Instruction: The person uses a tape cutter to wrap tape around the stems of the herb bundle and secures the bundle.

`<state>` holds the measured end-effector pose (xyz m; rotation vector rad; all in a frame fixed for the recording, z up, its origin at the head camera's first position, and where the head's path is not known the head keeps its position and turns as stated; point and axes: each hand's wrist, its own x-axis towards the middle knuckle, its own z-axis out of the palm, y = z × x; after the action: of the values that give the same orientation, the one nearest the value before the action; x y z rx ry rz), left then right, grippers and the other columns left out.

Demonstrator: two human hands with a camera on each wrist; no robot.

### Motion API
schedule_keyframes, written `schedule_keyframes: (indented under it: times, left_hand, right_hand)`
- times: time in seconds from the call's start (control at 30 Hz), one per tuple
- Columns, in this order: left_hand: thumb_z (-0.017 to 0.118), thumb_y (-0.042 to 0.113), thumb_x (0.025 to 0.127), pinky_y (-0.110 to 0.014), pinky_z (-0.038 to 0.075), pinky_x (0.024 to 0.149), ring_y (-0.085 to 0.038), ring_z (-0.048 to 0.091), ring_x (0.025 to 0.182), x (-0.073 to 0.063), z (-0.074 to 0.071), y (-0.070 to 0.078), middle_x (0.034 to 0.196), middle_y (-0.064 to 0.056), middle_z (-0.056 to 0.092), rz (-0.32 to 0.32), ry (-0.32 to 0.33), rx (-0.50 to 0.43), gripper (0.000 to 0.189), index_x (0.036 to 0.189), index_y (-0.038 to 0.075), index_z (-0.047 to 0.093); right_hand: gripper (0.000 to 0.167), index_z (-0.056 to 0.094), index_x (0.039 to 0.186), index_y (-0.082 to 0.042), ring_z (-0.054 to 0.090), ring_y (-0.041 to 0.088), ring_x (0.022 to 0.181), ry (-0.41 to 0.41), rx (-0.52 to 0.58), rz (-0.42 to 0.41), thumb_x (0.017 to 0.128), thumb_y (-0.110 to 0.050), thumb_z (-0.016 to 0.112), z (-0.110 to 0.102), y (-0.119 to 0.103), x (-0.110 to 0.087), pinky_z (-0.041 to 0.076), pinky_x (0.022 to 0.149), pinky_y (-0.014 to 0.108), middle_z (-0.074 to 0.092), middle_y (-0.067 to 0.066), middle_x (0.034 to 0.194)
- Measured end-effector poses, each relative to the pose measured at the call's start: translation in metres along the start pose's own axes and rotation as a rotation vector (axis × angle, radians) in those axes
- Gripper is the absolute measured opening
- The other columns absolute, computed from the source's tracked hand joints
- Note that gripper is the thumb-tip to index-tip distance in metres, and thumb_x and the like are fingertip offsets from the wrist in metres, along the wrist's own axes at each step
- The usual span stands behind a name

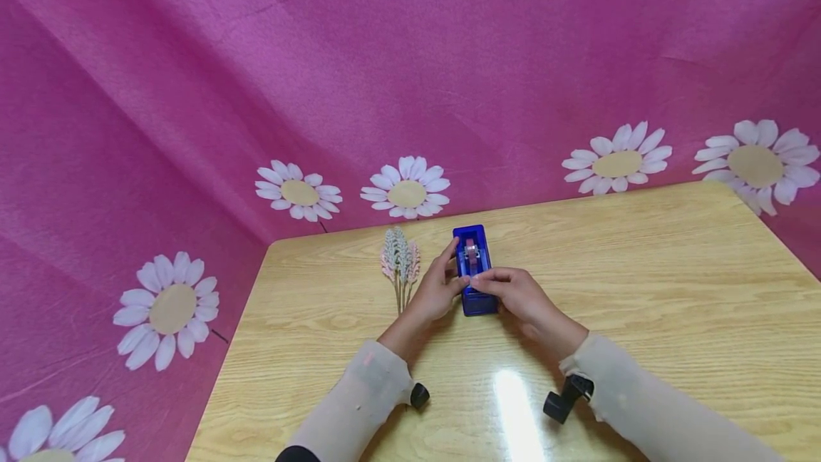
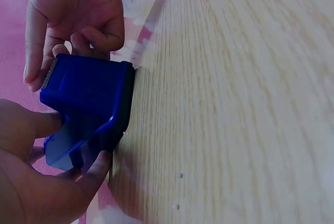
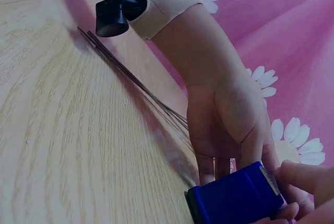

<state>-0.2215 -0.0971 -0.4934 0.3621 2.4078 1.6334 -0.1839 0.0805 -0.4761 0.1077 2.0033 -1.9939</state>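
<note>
A blue tape dispenser (image 1: 479, 304) stands on the table, with a roll of tape (image 1: 471, 254) seated in its well. My left hand (image 1: 437, 292) grips it from the left, the thumb near the front and the fingers along its side. In the left wrist view the dispenser (image 2: 88, 85) shows its toothed cutter (image 2: 49, 73) at the front top edge. My right hand (image 1: 518, 296) has thumb and forefinger together right at that cutter, pinching the tape's end, which the fingertips mostly hide. Its other fingers lie curled beside the dispenser's front.
Knitted grey and pink flowers (image 1: 399, 259) on thin stems lie just left of the left hand. The wooden table (image 1: 641, 269) has its back edge close behind the dispenser. A pink cloth (image 1: 513, 77) with daisies hangs behind and at the left.
</note>
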Motion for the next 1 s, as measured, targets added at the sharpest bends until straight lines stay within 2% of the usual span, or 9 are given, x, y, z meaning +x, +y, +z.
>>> schedule_keyframes:
  times: [0.23, 0.5, 0.67, 1.0]
  left_hand:
    - [0.06, 0.002, 0.103, -0.037, 0.053, 0.102, -0.035, 0.055, 0.135, -0.0001, -0.0003, 0.0004, 0.162, -0.017, 0.038, -0.006, 0.002, 0.017, 0.076, 0.166, 0.025, 0.023]
    - [0.06, 0.004, 0.103, -0.037, 0.053, 0.102, -0.035, 0.055, 0.134, -0.0005, 0.0012, 0.0014, 0.158, -0.021, 0.04, -0.008, 0.002, 0.021, 0.076, 0.166, 0.026, 0.023]
    - [0.06, 0.005, 0.103, -0.038, 0.053, 0.102, -0.035, 0.056, 0.133, -0.001, 0.0011, 0.002, 0.157, -0.021, 0.043, -0.007, 0.005, 0.03, 0.075, 0.166, 0.026, 0.023]
    - [0.06, 0.003, 0.103, -0.037, 0.053, 0.102, -0.035, 0.056, 0.134, -0.0006, 0.0002, 0.002, 0.158, -0.02, 0.042, -0.01, -0.005, 0.009, 0.076, 0.166, 0.026, 0.023]
  right_hand:
    - [0.025, 0.076, 0.107, -0.001, 0.056, 0.016, 0.083, 0.009, -0.015, 0.023, 0.098, -0.024, 0.073, 0.0002, -0.0025, -0.0017, 0.044, 0.065, 0.026, 0.068, 0.002, 0.101]
    - [0.028, 0.076, 0.111, 0.003, 0.053, 0.015, 0.081, 0.012, -0.01, 0.02, 0.097, -0.021, 0.074, 0.0002, -0.001, -0.0039, 0.042, 0.065, 0.026, 0.068, 0.0, 0.097]
    - [0.026, 0.076, 0.108, 0.003, 0.051, 0.015, 0.078, 0.014, -0.009, 0.009, 0.097, -0.02, 0.074, -0.0008, 0.0011, -0.0041, 0.04, 0.062, 0.026, 0.067, -0.001, 0.093]
    - [0.023, 0.077, 0.107, 0.0, 0.052, 0.019, 0.085, 0.007, -0.022, 0.038, 0.098, -0.02, 0.072, -0.0018, 0.001, -0.0101, 0.042, 0.07, 0.029, 0.067, 0.001, 0.101]
